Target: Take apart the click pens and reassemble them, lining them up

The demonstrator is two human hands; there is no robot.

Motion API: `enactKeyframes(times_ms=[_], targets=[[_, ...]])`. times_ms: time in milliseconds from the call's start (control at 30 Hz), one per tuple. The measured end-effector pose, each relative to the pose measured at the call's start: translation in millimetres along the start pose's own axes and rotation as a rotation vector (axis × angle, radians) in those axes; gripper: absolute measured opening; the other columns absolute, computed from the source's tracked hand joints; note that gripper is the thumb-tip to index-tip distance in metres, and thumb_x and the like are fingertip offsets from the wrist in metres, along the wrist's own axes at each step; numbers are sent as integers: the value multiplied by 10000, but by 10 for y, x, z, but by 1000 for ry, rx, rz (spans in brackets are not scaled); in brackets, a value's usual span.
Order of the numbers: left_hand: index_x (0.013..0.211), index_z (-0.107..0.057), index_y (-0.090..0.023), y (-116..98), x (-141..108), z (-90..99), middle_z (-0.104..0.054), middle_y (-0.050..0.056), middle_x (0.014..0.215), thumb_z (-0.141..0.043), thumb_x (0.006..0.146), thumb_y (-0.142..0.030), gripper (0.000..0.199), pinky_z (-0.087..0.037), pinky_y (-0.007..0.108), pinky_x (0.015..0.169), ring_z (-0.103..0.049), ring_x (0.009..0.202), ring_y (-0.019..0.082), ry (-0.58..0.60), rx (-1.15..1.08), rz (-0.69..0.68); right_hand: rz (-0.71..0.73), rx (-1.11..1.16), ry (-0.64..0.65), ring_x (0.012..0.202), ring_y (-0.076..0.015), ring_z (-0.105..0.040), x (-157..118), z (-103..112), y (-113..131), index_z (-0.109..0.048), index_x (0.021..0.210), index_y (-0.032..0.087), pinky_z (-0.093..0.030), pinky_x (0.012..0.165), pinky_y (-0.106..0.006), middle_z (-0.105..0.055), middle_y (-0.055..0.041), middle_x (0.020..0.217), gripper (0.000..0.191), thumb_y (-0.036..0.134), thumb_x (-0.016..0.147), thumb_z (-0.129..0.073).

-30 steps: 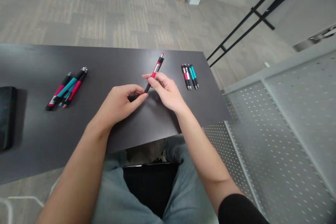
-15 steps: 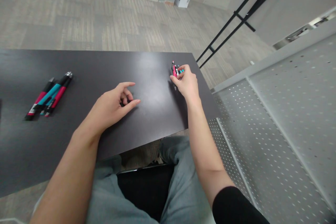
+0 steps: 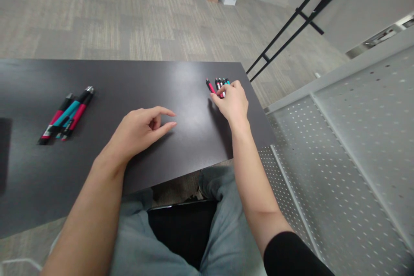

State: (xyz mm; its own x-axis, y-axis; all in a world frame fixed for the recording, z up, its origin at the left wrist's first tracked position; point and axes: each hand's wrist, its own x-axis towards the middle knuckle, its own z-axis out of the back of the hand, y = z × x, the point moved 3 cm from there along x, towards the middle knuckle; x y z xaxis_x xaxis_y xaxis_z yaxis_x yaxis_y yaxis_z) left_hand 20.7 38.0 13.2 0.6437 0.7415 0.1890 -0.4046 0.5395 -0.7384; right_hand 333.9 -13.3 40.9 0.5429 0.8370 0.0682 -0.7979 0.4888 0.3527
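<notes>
On the dark table (image 3: 190, 146), my left hand (image 3: 142, 131) hovers near the middle, thumb and index finger apart, holding nothing. My right hand (image 3: 233, 101) is at the right end over a group of several pens (image 3: 223, 82), red, white and teal with black parts. A red and black pen (image 3: 210, 86) lies at the left of that group, its lower end by my right fingertips. Whether the fingertips grip it cannot be made out. To the left lies a pile of several pens (image 3: 66, 114), teal and red with black ends, some crossing each other.
A dark flat object (image 3: 4, 155) lies at the table's left edge. Beside the table's right end stands a perforated grey panel (image 3: 362, 138). A black metal frame (image 3: 278, 47) rises behind the right corner.
The red and black pen at the right now leans outward, apart from the others, and the group is spread more. My right hand has shifted slightly right. The whole view has shifted a little.
</notes>
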Motion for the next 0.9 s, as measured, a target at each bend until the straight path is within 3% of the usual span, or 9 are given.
enactKeyframes(times_ms=[200, 333, 900], targets=[[1189, -950, -304, 40, -24, 20, -580, -67, 654, -893, 1085, -469, 203, -391, 394, 634, -517, 550, 181, -59, -26, -76, -24, 3, 6, 1398, -377, -792, 31, -47, -69, -857, 1119, 243, -657, 1117, -505, -789, -150, 1472, 25, 266, 1131, -855], [1171, -945, -312, 70, -27, 20, -591, -74, 671, -911, 1073, -448, 172, -402, 382, 638, -531, 565, 173, -82, -17, -79, -66, 12, 11, 1372, -370, -794, 47, -40, -83, -873, 1182, 239, -649, 1124, -506, -787, -151, 1496, 75, 293, 1134, -852], [1114, -923, -280, -20, -31, 72, -596, -83, 694, -870, 1119, -393, 126, -420, 399, 681, -530, 587, 157, -133, -16, -139, -71, -44, 6, 1335, -380, -843, 34, -30, -41, -895, 1067, 244, -668, 1116, -502, -876, -144, 1457, 85, 275, 1132, -850]])
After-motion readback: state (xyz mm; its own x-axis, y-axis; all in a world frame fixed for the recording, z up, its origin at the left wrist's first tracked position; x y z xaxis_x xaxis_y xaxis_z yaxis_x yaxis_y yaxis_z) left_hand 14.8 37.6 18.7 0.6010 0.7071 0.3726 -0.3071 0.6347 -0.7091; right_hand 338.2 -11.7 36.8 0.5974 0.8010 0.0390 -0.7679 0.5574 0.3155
